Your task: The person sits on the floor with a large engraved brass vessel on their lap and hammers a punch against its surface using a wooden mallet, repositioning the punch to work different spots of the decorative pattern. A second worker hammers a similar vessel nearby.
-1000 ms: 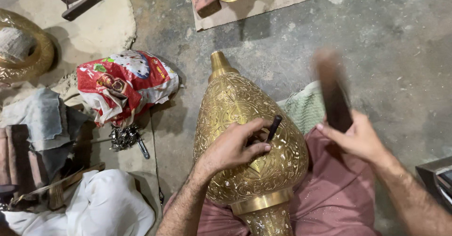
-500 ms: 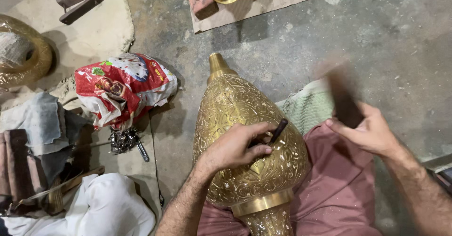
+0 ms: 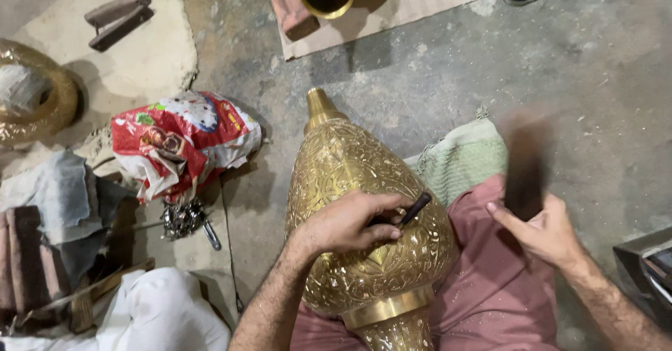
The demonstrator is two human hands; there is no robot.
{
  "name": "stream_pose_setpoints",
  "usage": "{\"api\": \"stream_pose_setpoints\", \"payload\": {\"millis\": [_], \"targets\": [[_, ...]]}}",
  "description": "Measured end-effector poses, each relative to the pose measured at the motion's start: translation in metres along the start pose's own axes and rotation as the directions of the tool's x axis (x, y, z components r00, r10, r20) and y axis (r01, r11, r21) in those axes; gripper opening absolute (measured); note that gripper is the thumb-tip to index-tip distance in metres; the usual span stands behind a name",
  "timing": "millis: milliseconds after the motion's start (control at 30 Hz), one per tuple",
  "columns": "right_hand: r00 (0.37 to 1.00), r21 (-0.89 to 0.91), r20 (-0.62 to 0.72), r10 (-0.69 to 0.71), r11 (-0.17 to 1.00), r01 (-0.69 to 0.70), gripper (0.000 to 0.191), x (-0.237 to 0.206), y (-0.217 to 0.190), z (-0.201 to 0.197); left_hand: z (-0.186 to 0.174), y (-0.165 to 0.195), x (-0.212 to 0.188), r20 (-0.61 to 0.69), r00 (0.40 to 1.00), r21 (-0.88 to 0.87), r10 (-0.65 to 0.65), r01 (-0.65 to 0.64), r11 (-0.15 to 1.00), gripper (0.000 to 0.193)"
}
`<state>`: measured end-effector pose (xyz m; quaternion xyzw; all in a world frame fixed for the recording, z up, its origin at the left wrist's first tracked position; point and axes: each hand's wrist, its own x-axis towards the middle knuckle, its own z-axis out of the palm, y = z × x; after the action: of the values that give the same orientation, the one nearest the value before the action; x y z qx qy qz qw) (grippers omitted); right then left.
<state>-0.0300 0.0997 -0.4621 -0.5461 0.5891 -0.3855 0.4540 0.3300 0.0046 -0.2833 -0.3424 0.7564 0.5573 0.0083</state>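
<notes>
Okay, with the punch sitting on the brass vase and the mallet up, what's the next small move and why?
Probably bring the dark mallet in the right hand down onto the punch. The left hand holds its tip against the engraved brass vase, and the mallet is raised and blurred.

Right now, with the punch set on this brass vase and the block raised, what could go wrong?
The left hand pinches the short dark punch close to its struck end, so a stray blow from the blurred dark block in the right hand could land on the fingers. The brass vase is rounded and rests across the lap, so it might roll and the punch skid over the engraved pattern.
</notes>
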Motion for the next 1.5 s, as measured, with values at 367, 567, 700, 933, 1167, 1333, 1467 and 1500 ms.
{"api": "stream_pose_setpoints", "payload": {"millis": [367, 567, 700, 933, 1167, 1333, 1467, 1500], "targets": [[0.876, -0.688, 0.243, 0.418, 0.711, -0.149, 0.058, 0.013, -0.059, 0.014, 0.01, -0.003, -0.011, -0.17, 0.982, 0.019, -0.085, 0.089, 0.996, 0.047], [0.975, 0.065, 0.213, 0.066, 0.995, -0.081, 0.028, 0.043, -0.076, 0.01, 0.012, -0.005, -0.013, -0.166, 0.977, -0.01, -0.131, 0.131, 0.991, 0.047], [0.826, -0.553, 0.476, 0.301, 0.833, 0.015, 0.028, 0.066, -0.078, -0.003, 0.013, -0.003, -0.012, -0.164, 0.979, -0.024, -0.122, 0.119, 0.993, 0.046], [0.926, -0.176, 0.265, -0.269, 0.931, 0.321, 0.059, 0.046, -0.058, 0.004, 0.012, -0.002, -0.01, -0.158, 0.987, 0.026, -0.03, 0.035, 0.999, 0.046], [0.969, -0.267, 0.216, 0.124, 0.962, -0.064, 0.042, 0.015, -0.022, 0.005, 0.006, 0.007, -0.003, -0.056, 0.998, 0.012, 0.039, -0.038, 0.999, 0.045], [0.997, -0.032, 0.061, -0.043, 0.998, 0.045, 0.036, -0.003, -0.008, 0.003, 0.003, 0.012, -0.008, -0.019, 0.999, 0.048, -0.041, 0.042, 0.998, 0.046], [0.966, -0.029, 0.197, -0.168, 0.984, 0.178, 0.059, -0.004, -0.022, 0.006, 0.007, 0.008, -0.008, -0.02, 0.994, -0.023, -0.107, 0.107, 0.994, 0.043], [0.94, -0.01, 0.215, -0.264, 0.962, 0.272, 0.052, -0.001, -0.027, 0.009, 0.009, 0.006, -0.009, -0.076, 0.993, -0.022, -0.089, 0.087, 0.996, 0.042]]}}
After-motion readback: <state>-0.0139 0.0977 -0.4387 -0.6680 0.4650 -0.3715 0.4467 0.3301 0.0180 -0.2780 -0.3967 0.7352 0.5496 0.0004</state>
